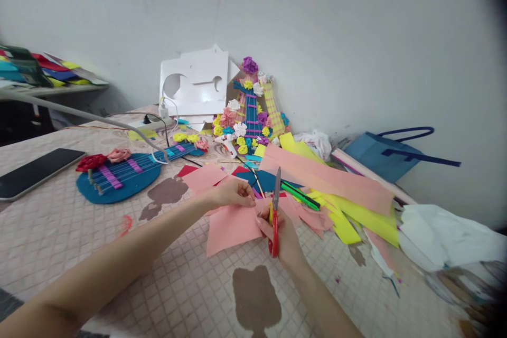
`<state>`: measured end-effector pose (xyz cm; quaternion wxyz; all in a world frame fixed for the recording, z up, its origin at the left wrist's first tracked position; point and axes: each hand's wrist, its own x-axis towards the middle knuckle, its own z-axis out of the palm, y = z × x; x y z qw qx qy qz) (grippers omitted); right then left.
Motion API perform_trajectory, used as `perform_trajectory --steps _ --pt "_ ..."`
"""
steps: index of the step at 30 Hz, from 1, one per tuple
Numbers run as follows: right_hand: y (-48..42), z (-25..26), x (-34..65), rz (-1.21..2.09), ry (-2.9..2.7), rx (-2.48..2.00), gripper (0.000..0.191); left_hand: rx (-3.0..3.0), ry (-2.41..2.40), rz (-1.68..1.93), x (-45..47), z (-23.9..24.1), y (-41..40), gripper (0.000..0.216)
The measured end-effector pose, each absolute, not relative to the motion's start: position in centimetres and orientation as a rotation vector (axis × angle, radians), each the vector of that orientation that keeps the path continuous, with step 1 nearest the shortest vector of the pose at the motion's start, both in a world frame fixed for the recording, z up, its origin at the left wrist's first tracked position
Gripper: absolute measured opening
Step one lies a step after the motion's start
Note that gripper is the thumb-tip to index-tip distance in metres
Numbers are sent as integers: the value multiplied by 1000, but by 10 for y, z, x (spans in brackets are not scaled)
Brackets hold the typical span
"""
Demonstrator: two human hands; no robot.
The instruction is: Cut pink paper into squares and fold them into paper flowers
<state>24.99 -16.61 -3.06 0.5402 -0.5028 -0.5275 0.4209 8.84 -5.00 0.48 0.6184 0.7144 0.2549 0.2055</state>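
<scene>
A square pink paper sheet (232, 231) hangs between my hands, just above the table. My left hand (234, 193) pinches its upper edge, with thumb and fingertips together. My right hand (285, 235) is closed around red-handled scissors (274, 222), their blades pointing up and away from me. The thumb of that hand also presses on the sheet's right side. Behind my left hand lies another pink piece (204, 177), and past the scissors a green utility knife (300, 195) rests among paper scraps.
Long pink (328, 171) and yellow strips (368, 219) spread to the right. A blue paper guitar (119, 177) and a phone (41, 171) lie on the left. At the back are a white glue gun (226, 143), flower-trimmed guitars (251, 111) and a blue bag (382, 156).
</scene>
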Motion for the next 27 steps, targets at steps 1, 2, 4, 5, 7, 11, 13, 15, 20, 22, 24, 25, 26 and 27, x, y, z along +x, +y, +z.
perform_trajectory --steps 1,2,4,5,7,11,13,15,20,22,24,25,26,27 --pt "-166 -30 249 982 -1257 -1214 18 1646 587 487 88 6 -49 34" --pt "-166 -30 249 964 -1257 -1234 18 1645 587 492 88 7 -49 34" --pt "-167 -28 248 957 -1249 -1255 18 1637 591 490 88 9 -47 37" --pt "-167 -28 248 966 -1242 -1259 18 1632 598 485 88 9 -46 38" --pt "-167 -28 248 973 -1226 -1258 18 1626 621 483 88 10 -45 41" --pt "-165 -32 252 947 -1185 -1235 20 1598 701 513 83 12 -46 46" --pt "-164 -35 254 950 -1169 -1232 21 1585 717 474 76 11 -46 49" --pt "-163 -37 255 963 -1158 -1233 22 1573 689 366 68 7 -46 54" --pt "-163 -34 253 999 -1154 -1225 24 1531 626 171 58 -8 -42 47" --pt "-163 -33 252 997 -1157 -1231 25 1541 629 172 59 -10 -42 45" --pt "-162 -34 251 983 -1162 -1235 26 1559 634 185 60 -11 -42 48" --pt "-162 -34 252 973 -1166 -1236 25 1570 628 209 60 -11 -42 51" --pt "-162 -35 252 963 -1171 -1234 25 1583 615 248 60 -11 -42 53" --pt "-161 -36 252 955 -1178 -1232 24 1596 591 301 60 -10 -43 54"
